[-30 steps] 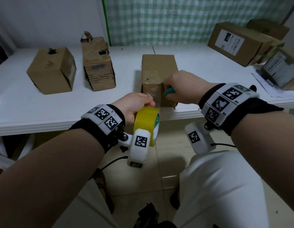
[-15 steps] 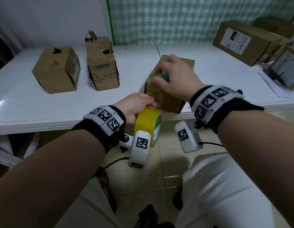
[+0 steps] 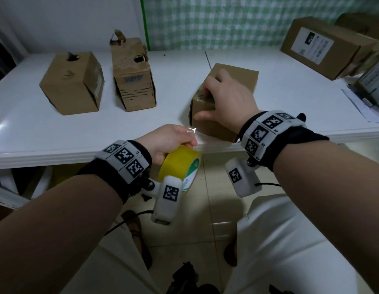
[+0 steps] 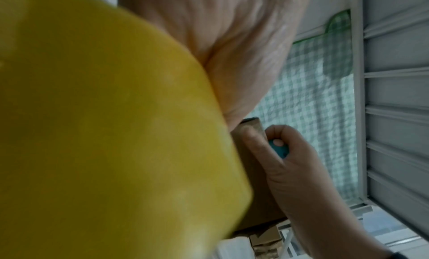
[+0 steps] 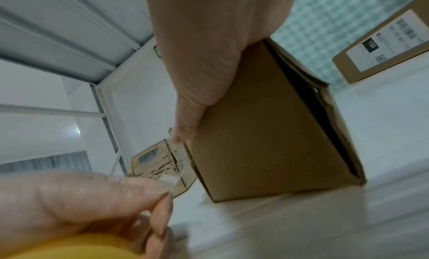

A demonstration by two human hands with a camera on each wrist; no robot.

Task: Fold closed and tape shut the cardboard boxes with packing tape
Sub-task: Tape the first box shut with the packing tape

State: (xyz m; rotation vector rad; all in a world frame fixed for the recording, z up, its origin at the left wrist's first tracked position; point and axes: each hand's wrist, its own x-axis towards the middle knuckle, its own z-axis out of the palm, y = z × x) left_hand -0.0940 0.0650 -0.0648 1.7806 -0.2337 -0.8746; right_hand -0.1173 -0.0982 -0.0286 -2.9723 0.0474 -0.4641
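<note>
A small cardboard box (image 3: 237,79) stands turned at an angle near the front edge of the white table (image 3: 57,132). My right hand (image 3: 222,98) lies over its near top corner, thumb on the near face. In the left wrist view the right hand's fingers curl round a teal tool (image 4: 278,149). My left hand (image 3: 169,139) grips a yellow tape roll (image 3: 180,164) just off the table edge. Its thumb and forefinger pinch the free tape end (image 5: 167,182), and a shiny strip (image 3: 191,130) runs towards the box. The box's side flaps (image 5: 325,127) show a dark gap.
Two worn cardboard boxes (image 3: 72,85) (image 3: 133,77) stand at the back left of the table. A labelled box (image 3: 324,47) and more boxes with papers (image 3: 362,102) crowd the right end. Below the table edge are my legs and tiled floor.
The box has been turned from square to diagonal. My right hand moved from its near face up over its top corner. The left hand stayed by the table edge with the tape roll.
</note>
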